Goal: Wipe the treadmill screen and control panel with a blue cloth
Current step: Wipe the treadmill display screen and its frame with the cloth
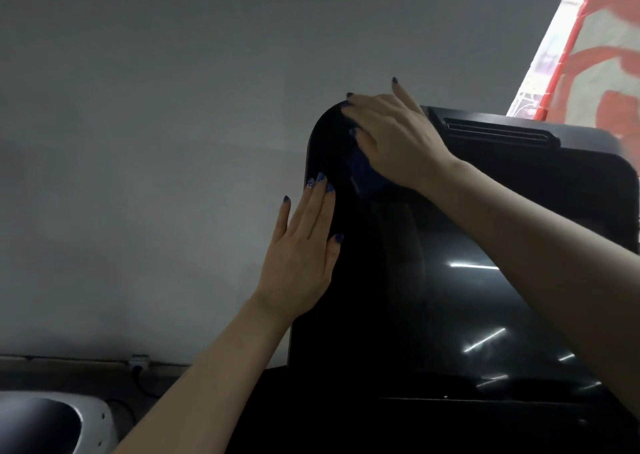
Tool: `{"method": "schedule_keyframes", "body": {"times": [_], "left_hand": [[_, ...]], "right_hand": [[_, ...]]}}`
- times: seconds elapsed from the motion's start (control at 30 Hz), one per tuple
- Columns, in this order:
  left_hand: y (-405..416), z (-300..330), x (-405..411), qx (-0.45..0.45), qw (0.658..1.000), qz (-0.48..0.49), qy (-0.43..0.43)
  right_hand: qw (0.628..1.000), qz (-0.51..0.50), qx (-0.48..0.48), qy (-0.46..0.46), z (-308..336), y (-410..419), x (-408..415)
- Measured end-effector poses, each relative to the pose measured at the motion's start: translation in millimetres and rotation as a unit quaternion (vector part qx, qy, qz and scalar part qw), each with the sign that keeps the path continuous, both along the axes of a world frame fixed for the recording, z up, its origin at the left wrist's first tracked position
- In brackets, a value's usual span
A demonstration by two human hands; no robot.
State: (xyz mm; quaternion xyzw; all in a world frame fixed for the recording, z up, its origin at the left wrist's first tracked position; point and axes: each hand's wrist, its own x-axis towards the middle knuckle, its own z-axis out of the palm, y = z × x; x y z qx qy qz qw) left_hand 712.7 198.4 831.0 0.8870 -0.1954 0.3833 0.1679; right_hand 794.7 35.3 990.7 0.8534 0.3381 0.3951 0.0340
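Note:
The treadmill screen (433, 280) is a large glossy black panel filling the right half of the view, tilted back toward the wall. A blue cloth (365, 173) lies against its upper left corner, mostly hidden under my right hand (394, 138), which presses it flat with spread fingers. My left hand (304, 253) rests flat with straight fingers along the screen's left edge, a little below the cloth. A darker strip of the control panel (485, 415) runs below the screen at the bottom.
A plain grey wall (156, 142) stands behind the screen. A red and white banner (595, 48) hangs at the top right. A white machine part (52, 419) sits at the bottom left, with a wall socket (138, 362) and cable above it.

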Motion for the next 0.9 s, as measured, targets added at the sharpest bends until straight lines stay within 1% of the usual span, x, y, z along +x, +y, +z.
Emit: {"method": "schedule_keyframes", "body": {"times": [0.1, 0.2, 0.3, 0.37, 0.43, 0.5, 0.63, 0.7, 0.77, 0.87, 0.9], "left_hand": [[0.7, 7.4, 1.6, -0.005, 1.000, -0.007, -0.006], [-4.8, 26.4, 11.3, -0.035, 0.999, -0.009, -0.009], [-9.5, 40.0, 24.4, -0.035, 0.999, 0.007, -0.009], [-10.9, 38.9, 29.2, -0.023, 1.000, 0.017, -0.005], [-11.9, 35.2, 30.8, -0.025, 0.999, 0.018, -0.007], [-12.3, 34.5, 30.3, -0.033, 0.999, 0.012, -0.009], [-11.4, 35.2, 28.8, -0.026, 0.999, 0.010, -0.018], [-10.8, 34.6, 28.5, -0.026, 0.999, 0.013, -0.016], [-10.4, 34.1, 28.5, -0.023, 1.000, 0.016, -0.015], [-8.9, 36.2, 27.7, -0.008, 1.000, 0.023, -0.013], [-8.5, 37.5, 26.6, -0.002, 1.000, 0.028, -0.014]], "right_hand": [[0.998, -0.044, 0.049, 0.002, 2.5, -3.0, 2.1], [0.998, -0.052, 0.038, -0.007, -7.8, 7.3, 0.8], [0.999, -0.035, 0.038, -0.016, -6.8, -16.1, 3.4], [0.995, -0.054, 0.078, -0.015, -2.5, -33.2, 6.0], [0.991, -0.073, 0.108, -0.013, -1.5, -32.8, 6.4], [0.992, -0.084, 0.098, -0.014, -5.5, -24.3, 6.2], [0.995, -0.045, 0.091, -0.022, -6.0, -37.7, 4.8], [0.994, -0.045, 0.096, -0.035, -5.9, -45.5, 4.8], [0.993, -0.058, 0.103, -0.022, -5.1, -43.2, 4.5], [0.992, -0.066, 0.109, 0.021, 4.2, -38.8, 3.5], [0.991, -0.063, 0.117, 0.019, 9.2, -41.8, 3.6]]}}
